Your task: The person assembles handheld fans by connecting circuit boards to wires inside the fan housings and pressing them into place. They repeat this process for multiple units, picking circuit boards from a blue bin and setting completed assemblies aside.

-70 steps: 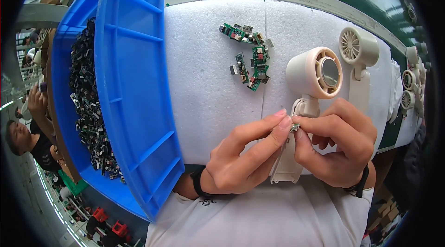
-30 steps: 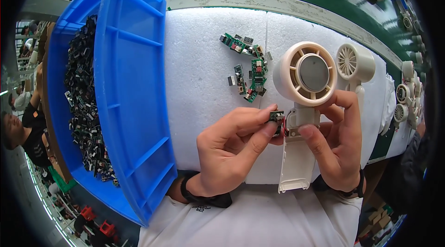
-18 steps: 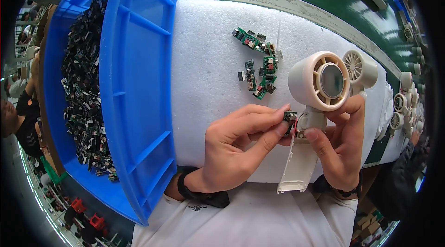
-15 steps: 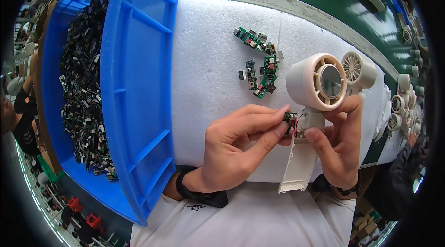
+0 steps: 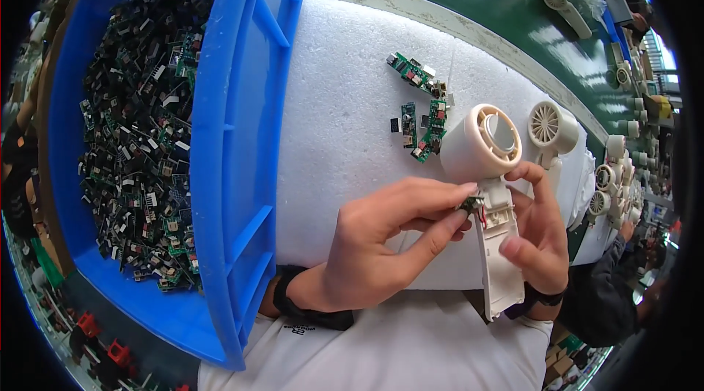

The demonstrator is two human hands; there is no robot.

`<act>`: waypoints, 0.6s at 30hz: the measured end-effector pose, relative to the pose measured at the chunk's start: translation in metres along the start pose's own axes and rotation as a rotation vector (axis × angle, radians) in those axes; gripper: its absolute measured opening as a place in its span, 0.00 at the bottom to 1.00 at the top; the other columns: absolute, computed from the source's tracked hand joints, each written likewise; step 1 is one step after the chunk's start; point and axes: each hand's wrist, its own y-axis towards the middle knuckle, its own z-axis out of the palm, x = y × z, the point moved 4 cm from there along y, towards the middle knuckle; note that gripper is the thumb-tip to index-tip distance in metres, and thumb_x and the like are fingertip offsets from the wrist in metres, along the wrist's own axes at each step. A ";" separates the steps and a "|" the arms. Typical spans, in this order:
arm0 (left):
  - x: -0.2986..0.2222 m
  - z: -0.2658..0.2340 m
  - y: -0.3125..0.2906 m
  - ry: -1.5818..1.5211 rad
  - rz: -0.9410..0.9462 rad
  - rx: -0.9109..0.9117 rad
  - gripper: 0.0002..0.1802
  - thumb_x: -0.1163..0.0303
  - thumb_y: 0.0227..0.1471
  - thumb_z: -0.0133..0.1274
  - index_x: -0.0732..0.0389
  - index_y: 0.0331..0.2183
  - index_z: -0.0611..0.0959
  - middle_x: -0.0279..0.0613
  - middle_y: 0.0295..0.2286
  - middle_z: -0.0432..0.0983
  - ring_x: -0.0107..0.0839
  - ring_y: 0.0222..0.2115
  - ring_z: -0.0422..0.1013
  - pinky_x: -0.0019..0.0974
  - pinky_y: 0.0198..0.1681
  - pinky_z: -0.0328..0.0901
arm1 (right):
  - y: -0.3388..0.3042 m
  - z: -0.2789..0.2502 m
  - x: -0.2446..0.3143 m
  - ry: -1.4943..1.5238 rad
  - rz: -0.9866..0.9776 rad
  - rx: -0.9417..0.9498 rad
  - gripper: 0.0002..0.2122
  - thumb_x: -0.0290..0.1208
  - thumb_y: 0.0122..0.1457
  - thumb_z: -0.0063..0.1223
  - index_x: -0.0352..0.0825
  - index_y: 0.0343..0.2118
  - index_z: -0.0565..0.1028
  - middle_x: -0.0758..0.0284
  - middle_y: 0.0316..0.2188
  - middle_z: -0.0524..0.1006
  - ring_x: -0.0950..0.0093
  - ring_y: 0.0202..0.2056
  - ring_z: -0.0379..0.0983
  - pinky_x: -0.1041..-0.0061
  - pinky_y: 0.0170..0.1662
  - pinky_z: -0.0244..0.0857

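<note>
Left hand — pinching small board; right hand — gripping fan lengthwise, head beyond hands, handle pointing toward shirt.

Workshop; bin of circuit boards

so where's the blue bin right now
In the head view, the blue bin is on the left side, next to the white foam sheet, left of the left hand.

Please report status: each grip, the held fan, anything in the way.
Left grip pinches small circuit board. Right grip holds fan, handle interior exposed. Loose circuit boards lie left of fan; no evident obstruction.
</note>
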 end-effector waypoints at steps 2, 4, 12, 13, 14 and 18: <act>-0.014 -0.003 -0.002 0.410 0.217 0.112 0.19 0.85 0.56 0.57 0.68 0.51 0.81 0.58 0.47 0.77 0.40 0.41 0.80 0.37 0.41 0.78 | -0.009 0.002 0.005 -0.038 0.143 -0.019 0.27 0.16 0.63 0.52 0.30 0.62 0.53 0.54 0.45 0.76 0.71 0.42 0.81 0.76 0.40 0.77; -0.018 -0.002 -0.003 0.605 0.343 0.167 0.20 0.84 0.55 0.58 0.67 0.51 0.82 0.59 0.48 0.77 0.41 0.41 0.80 0.38 0.41 0.77 | -0.015 -0.004 0.011 -0.071 0.309 0.058 0.28 0.16 0.63 0.53 0.30 0.63 0.53 0.54 0.43 0.77 0.72 0.38 0.81 0.77 0.36 0.77; -0.020 -0.001 -0.001 1.148 0.434 -0.101 0.26 0.67 0.53 0.64 0.62 0.53 0.81 0.64 0.56 0.67 0.57 0.58 0.65 0.59 0.60 0.61 | -0.008 -0.005 0.055 -0.123 0.338 0.017 0.26 0.20 0.65 0.52 0.24 0.63 0.58 0.56 0.36 0.79 0.75 0.20 0.78 0.83 0.15 0.68; -0.018 0.000 -0.001 1.182 0.422 -0.093 0.26 0.67 0.53 0.64 0.61 0.54 0.81 0.64 0.57 0.66 0.59 0.60 0.62 0.61 0.62 0.59 | 0.006 -0.008 0.063 -0.152 0.218 0.008 0.25 0.23 0.66 0.52 0.22 0.62 0.58 0.56 0.35 0.79 0.76 0.19 0.77 0.84 0.14 0.67; -0.014 0.001 0.001 1.223 0.412 -0.084 0.26 0.66 0.53 0.63 0.60 0.54 0.80 0.63 0.58 0.65 0.60 0.61 0.60 0.62 0.63 0.56 | 0.025 -0.017 0.072 -0.176 0.094 0.005 0.24 0.25 0.67 0.51 0.21 0.62 0.58 0.57 0.35 0.78 0.78 0.18 0.76 0.85 0.12 0.66; -0.001 0.005 -0.001 1.343 0.445 -0.072 0.25 0.70 0.52 0.62 0.58 0.53 0.81 0.59 0.58 0.67 0.60 0.61 0.59 0.61 0.63 0.56 | 0.111 -0.085 0.121 -0.349 -0.161 -0.077 0.23 0.34 0.69 0.52 0.23 0.60 0.64 0.66 0.34 0.79 0.84 0.20 0.73 0.96 0.21 0.67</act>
